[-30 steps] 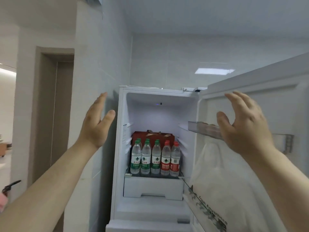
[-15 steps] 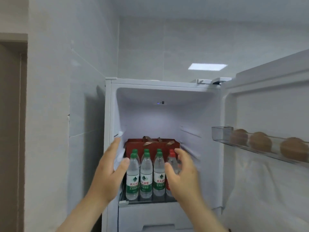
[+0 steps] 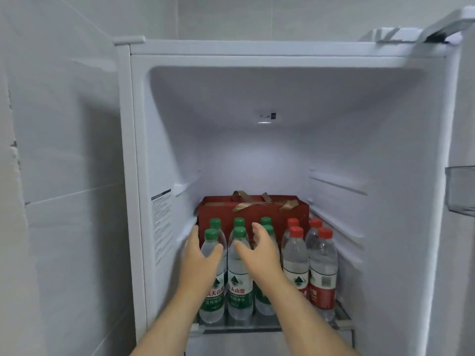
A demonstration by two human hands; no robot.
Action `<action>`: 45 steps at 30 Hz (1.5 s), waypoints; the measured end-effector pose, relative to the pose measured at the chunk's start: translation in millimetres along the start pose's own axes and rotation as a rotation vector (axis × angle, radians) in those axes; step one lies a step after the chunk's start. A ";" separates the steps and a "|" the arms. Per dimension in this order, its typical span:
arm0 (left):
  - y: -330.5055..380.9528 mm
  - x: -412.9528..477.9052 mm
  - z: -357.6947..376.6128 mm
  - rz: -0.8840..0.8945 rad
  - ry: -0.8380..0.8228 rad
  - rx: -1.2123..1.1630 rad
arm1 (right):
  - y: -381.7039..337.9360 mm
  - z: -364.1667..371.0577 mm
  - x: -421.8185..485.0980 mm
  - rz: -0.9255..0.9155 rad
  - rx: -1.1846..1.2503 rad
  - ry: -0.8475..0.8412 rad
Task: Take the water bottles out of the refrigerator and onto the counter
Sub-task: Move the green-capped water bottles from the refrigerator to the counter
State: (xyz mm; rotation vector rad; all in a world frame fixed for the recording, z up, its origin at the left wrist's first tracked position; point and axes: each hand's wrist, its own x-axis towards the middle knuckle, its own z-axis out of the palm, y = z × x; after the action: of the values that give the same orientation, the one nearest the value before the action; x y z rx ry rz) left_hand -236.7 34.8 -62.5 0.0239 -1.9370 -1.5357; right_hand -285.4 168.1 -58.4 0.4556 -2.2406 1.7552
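Observation:
The open refrigerator [image 3: 257,50] fills the view. On its glass shelf [image 3: 341,321] stand several clear water bottles: green-capped ones [image 3: 239,286] at the left and middle, red-capped ones [image 3: 322,276] at the right. My left hand [image 3: 199,258] is open around the front-left green-capped bottle [image 3: 212,242], thumb across its front, fingers beside it. My right hand [image 3: 262,255] is open in front of the third green-capped bottle, thumb near the middle one. Neither hand has closed on a bottle.
A red gift bag [image 3: 254,210] with gold ribbon handles stands behind the bottles. The fridge door's clear shelf [image 3: 460,191] juts in at the right edge. A tiled wall [image 3: 64,176] runs along the left. Empty shelf rails line the upper cavity.
Both hands came down from shoulder height and reached into the fridge; the view moved closer. My right hand shifted left from the red-capped bottles to the green-capped ones.

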 end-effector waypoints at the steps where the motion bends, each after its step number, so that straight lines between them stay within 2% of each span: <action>1: -7.1 4.8 4.9 -0.017 -0.008 0.027 | 5.5 5.2 8.4 0.008 -0.016 -0.011; 6: -38.5 24.6 16.2 -0.078 -0.030 0.059 | 24.9 16.1 30.1 0.035 -0.156 -0.087; 12: -52.6 30.5 16.0 -0.112 -0.007 0.163 | 33.5 20.4 35.3 -0.024 -0.341 -0.054; 15: -52.3 20.7 13.9 -0.112 0.082 0.197 | 36.8 18.1 25.0 0.015 -0.284 -0.114; 18: -48.4 13.4 8.6 -0.082 0.068 0.228 | 36.5 14.4 7.3 0.051 -0.199 -0.148; 23: -35.1 2.4 -9.9 0.008 0.014 0.234 | 9.9 -1.8 -19.4 0.040 -0.183 -0.054; 30: 25.7 2.9 -35.5 0.173 -0.188 0.179 | -71.3 -61.9 -72.0 -0.027 -0.306 0.178; 35: 77.4 -0.8 -38.9 0.253 -0.393 0.053 | -119.2 -104.6 -133.6 0.004 -0.322 0.265; 45: 183.6 -110.1 5.7 0.374 -0.790 -0.289 | -205.3 -205.5 -305.2 0.047 -0.556 0.490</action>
State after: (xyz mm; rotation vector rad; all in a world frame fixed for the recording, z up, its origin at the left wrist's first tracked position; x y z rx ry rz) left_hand -84.8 140.8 45.1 -1.1533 -2.0700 -1.6752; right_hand 78.3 348.4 54.6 -0.1343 -2.2320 1.0280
